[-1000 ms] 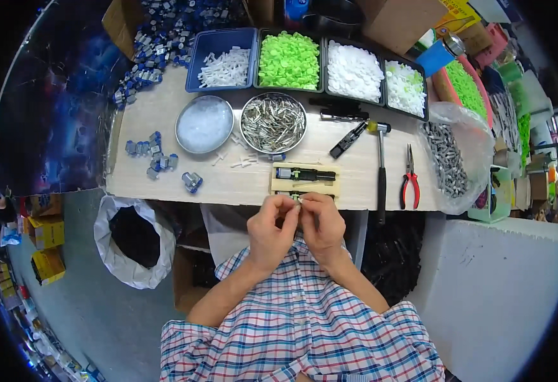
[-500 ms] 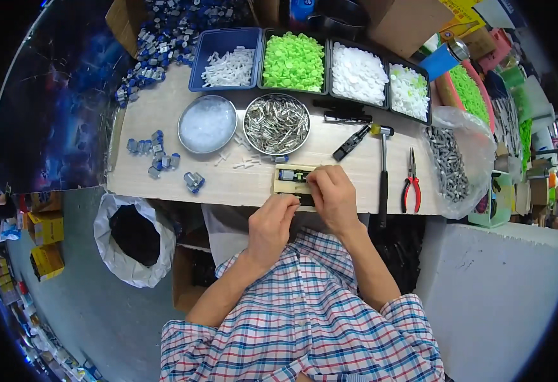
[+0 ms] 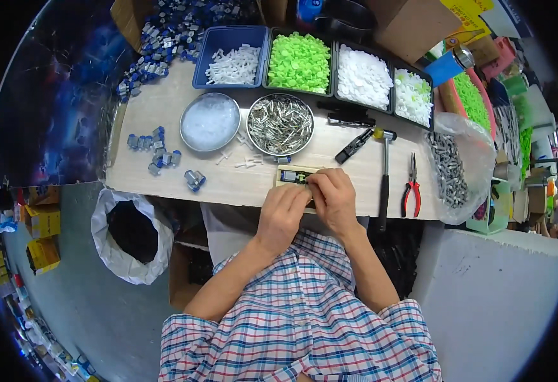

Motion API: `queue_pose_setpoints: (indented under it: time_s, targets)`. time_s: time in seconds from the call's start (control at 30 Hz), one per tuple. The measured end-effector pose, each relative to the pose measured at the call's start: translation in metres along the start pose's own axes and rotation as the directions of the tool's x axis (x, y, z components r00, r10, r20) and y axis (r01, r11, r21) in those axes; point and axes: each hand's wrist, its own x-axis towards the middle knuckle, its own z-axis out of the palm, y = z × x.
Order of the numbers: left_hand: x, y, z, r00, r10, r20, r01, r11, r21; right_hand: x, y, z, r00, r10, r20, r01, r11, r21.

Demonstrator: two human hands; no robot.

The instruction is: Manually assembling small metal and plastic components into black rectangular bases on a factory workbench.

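Fingertips of the right hand (image 3: 334,196) pinch down on a small blue-and-black part (image 3: 290,176) sitting in a pale wooden block jig (image 3: 292,172) at the tabletop's (image 3: 228,181) near edge. Beside it, touching, the left hand (image 3: 281,210) curls loosely against the block; whether its grip holds anything cannot be told. Behind them stands a round metal bowl of silvery pins (image 3: 280,123), and to the right lie a black-handled hammer (image 3: 384,172) and red-handled pliers (image 3: 411,189).

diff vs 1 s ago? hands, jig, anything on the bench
Both hands moved forward from in front of the chest to the wooden block at the bench edge: right hand first, left hand after. Both now touch it. Bowls, trays, hammer, pliers unchanged.
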Motion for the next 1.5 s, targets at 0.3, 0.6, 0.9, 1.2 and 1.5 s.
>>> queue_pose_setpoints:
  time_s: [0.3,0.6,0.9,1.2,1.5]
  targets:
    - [-0.008,0.01,0.002,0.988,0.078,0.13,-0.101,0.977,0.189,-0.002,0.002,0.0,1.0,0.01,0.002,-0.01,0.999,0.036]
    - [-0.008,0.026,0.012,0.977,0.045,0.207,-0.116,0.932,0.342,0.01,-0.002,-0.017,0.995,0.008,0.094,-0.012,0.999,0.041]
    - [-0.007,0.021,0.006,0.976,0.036,0.213,-0.099,0.951,0.293,0.112,0.081,-0.028,0.941,0.099,-0.325,-0.145,0.982,-0.121]
    - [0.012,0.032,-0.03,0.887,-0.42,0.192,0.461,0.815,-0.35,0.145,0.119,-0.026,0.945,0.108,-0.309,-0.214,0.919,-0.332]
    - [0.012,0.023,-0.032,0.682,-0.643,0.349,0.592,0.206,-0.779,0.095,0.057,-0.026,0.946,0.096,-0.308,-0.05,0.987,0.153]
